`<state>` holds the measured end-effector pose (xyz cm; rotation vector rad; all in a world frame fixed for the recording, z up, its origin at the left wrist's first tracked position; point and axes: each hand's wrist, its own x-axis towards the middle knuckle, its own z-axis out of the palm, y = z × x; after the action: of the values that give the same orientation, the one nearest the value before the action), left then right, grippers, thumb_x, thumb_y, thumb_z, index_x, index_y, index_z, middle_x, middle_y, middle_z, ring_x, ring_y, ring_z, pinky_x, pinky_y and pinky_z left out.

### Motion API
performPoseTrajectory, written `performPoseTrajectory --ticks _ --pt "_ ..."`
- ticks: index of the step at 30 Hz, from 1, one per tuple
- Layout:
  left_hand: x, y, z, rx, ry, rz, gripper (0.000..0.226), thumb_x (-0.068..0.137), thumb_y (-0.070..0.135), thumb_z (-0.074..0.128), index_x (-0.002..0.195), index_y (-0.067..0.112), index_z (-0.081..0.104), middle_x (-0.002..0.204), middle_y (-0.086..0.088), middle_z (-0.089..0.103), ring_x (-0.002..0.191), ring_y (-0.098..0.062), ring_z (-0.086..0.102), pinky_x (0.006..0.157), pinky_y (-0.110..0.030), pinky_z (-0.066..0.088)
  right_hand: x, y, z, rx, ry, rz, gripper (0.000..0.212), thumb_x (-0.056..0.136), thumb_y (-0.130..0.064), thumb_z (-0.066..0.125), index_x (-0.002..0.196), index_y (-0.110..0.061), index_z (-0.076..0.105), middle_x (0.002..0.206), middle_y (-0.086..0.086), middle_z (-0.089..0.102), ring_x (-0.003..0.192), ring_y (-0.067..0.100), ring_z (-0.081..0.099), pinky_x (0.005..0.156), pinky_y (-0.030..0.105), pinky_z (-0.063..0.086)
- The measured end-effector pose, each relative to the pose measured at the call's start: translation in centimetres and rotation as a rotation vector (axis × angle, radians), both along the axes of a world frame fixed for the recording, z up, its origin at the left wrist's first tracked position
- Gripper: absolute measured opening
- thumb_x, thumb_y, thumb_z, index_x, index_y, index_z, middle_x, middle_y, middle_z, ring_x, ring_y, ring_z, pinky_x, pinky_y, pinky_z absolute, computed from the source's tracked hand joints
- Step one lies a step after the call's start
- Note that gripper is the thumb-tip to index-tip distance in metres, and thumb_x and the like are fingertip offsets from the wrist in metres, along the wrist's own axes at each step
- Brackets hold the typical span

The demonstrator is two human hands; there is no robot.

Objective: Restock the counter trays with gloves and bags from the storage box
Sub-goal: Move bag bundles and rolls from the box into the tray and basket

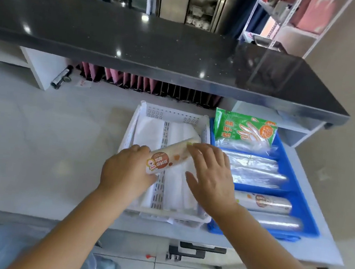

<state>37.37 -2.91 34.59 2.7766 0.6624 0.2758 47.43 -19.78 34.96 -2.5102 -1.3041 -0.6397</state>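
Observation:
My left hand (126, 171) grips the near end of a white roll with an orange label (169, 156), held slanted over the white perforated tray (174, 115). My right hand (209, 176) is spread flat, its fingertips touching the roll's far end. White folded bags (176, 188) lie in that tray. The blue divided tray (305, 215) to the right holds a green pack of gloves (245, 129) at the back, clear bag rolls (255, 169) in the middle, and another labelled roll (263, 203) near the front.
A black counter shelf (160, 49) overhangs the white worktop (37, 135). Under it stand pink and dark folded bags (151, 85) and a foil roll (61, 77). A clear plastic storage box (1, 247) sits low at the left.

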Motion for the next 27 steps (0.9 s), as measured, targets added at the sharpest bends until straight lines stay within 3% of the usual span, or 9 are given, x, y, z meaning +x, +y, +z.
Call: performPoseTrajectory --ticks 3,5,8,14,17,20,22,25,27 --pt "2.4 -3.5 0.7 0.036 0.0 -0.15 0.038 0.066 0.041 0.068 0.097 0.024 0.055 0.09 0.004 0.058 0.081 -0.02 0.058 0.056 -0.027 0.033 1.4 -3.4 0.7 -0.213 -0.056 0.005 0.07 0.061 -0.037 0.079 0.124 -0.013 0.056 0.119 0.005 0.063 0.114 0.027 0.056 0.103 0.045 0.04" --pt "3.7 -5.9 1.0 0.069 -0.002 -0.235 0.038 0.066 0.04 0.068 0.098 0.024 0.055 0.09 0.004 0.058 0.08 -0.02 0.058 0.056 -0.027 0.032 2.6 -5.6 1.0 -0.264 -0.06 -0.013 0.072 0.06 -0.042 0.08 0.122 -0.013 0.058 0.113 0.003 0.066 0.108 0.025 0.06 0.104 0.046 0.04" --pt "5.6 -9.2 1.2 0.123 -0.033 -0.312 0.039 0.067 0.037 0.068 0.101 0.023 0.055 0.092 0.003 0.06 0.081 -0.02 0.058 0.059 -0.027 0.031 4.5 -9.2 1.2 -0.226 -0.049 -0.017 0.064 0.057 -0.04 0.084 0.11 -0.012 0.064 0.096 0.003 0.068 0.087 0.025 0.064 0.089 0.039 0.05" --pt "8.4 -13.5 0.9 0.09 -0.117 -0.219 0.083 0.069 0.029 0.078 0.137 0.011 0.034 0.128 -0.008 0.052 0.11 -0.025 0.055 0.088 -0.034 0.049 10.3 -18.0 0.5 -0.117 0.037 -0.154 0.062 0.052 -0.031 0.088 0.105 -0.009 0.063 0.095 0.009 0.067 0.085 0.032 0.062 0.076 0.041 0.052" --pt "9.3 -16.2 -0.3 -0.039 -0.08 -0.191 0.052 0.076 0.028 0.071 0.121 0.017 0.048 0.118 -0.001 0.055 0.105 -0.021 0.056 0.081 -0.032 0.049 13.0 -22.2 -0.9 -0.073 0.085 -0.19 0.06 0.057 -0.029 0.087 0.108 -0.01 0.062 0.098 0.01 0.066 0.088 0.034 0.06 0.078 0.043 0.049" --pt "9.6 -19.2 -1.8 -0.008 0.039 -0.303 0.005 0.078 0.028 0.066 0.079 0.023 0.067 0.078 0.007 0.066 0.08 -0.018 0.056 0.067 -0.026 0.04 14.8 -25.1 -2.5 -0.061 0.105 -0.155 0.06 0.057 -0.029 0.087 0.108 -0.01 0.062 0.099 0.009 0.065 0.089 0.034 0.06 0.079 0.043 0.048" --pt "9.8 -20.8 -3.1 0.094 0.082 -0.332 0.012 0.071 0.028 0.07 0.063 0.02 0.07 0.062 0.005 0.064 0.073 -0.02 0.055 0.068 -0.029 0.043 15.7 -26.2 -3.3 -0.062 0.111 -0.117 0.06 0.057 -0.03 0.087 0.108 -0.01 0.062 0.098 0.009 0.065 0.088 0.033 0.06 0.077 0.042 0.048" --pt "9.9 -22.2 -4.4 0.161 0.174 -0.271 0.023 0.082 0.032 0.057 0.075 0.016 0.072 0.076 0.001 0.064 0.089 -0.02 0.05 0.083 -0.033 0.038 16.5 -27.0 -4.4 -0.058 0.122 -0.062 0.061 0.055 -0.028 0.088 0.108 -0.01 0.064 0.097 0.009 0.066 0.086 0.034 0.06 0.076 0.042 0.048" --pt "9.7 -22.6 -4.5 0.184 0.21 -0.234 0.019 0.075 0.032 0.066 0.066 0.018 0.072 0.069 0.004 0.063 0.084 -0.018 0.054 0.081 -0.031 0.043 16.8 -27.3 -4.9 -0.045 0.126 -0.035 0.062 0.052 -0.024 0.09 0.107 -0.009 0.065 0.096 0.01 0.066 0.086 0.035 0.06 0.075 0.044 0.049"
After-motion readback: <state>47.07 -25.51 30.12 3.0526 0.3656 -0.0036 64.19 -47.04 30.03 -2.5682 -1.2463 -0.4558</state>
